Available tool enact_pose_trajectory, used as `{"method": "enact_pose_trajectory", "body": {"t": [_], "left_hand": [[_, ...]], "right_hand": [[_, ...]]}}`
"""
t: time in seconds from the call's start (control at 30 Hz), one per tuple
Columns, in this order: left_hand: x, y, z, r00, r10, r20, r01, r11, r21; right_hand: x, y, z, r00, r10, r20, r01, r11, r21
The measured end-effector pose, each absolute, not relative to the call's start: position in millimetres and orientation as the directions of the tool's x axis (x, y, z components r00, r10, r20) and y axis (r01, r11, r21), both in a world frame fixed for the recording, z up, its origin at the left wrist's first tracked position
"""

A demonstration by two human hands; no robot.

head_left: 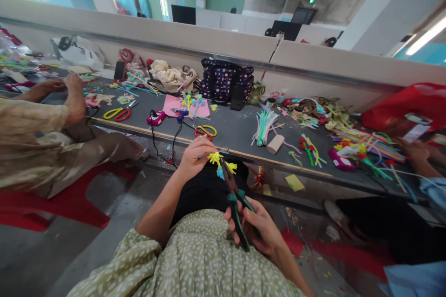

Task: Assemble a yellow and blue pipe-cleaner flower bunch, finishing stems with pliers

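- Low in centre frame, right hand (pixel 259 227) wrapped around green-handled pliers (pixel 237 204), nose pointing up toward the flower.
- Just above, left hand (pixel 195 158) pinching a yellow and blue pipe-cleaner flower (pixel 221 163) at its stem, pliers' tip touching it.
- Behind, across the middle, grey workbench (pixel 237 130) strewn with pipe cleaners (pixel 263 125), yellow-and-red scissors (pixel 205 131) and a dotted dark bag (pixel 225 80).
- Far left, a co-worker's hands (pixel 69 90) resting on the bench edge.
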State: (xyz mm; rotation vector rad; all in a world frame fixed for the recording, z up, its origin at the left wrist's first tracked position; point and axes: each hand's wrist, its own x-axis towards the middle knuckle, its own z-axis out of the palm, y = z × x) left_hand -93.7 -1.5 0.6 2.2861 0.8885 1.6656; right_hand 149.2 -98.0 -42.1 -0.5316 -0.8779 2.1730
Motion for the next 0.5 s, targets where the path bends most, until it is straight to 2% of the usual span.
{"method": "enact_pose_trajectory", "body": {"t": [0.5], "left_hand": [[-92.2,-4.6,4.6,0.221,0.584,0.781,0.401,-0.785,0.473]], "right_hand": [[151.1,-98.5,-41.6,-0.653,0.747,-0.122,-0.413,-0.487,-0.77]]}}
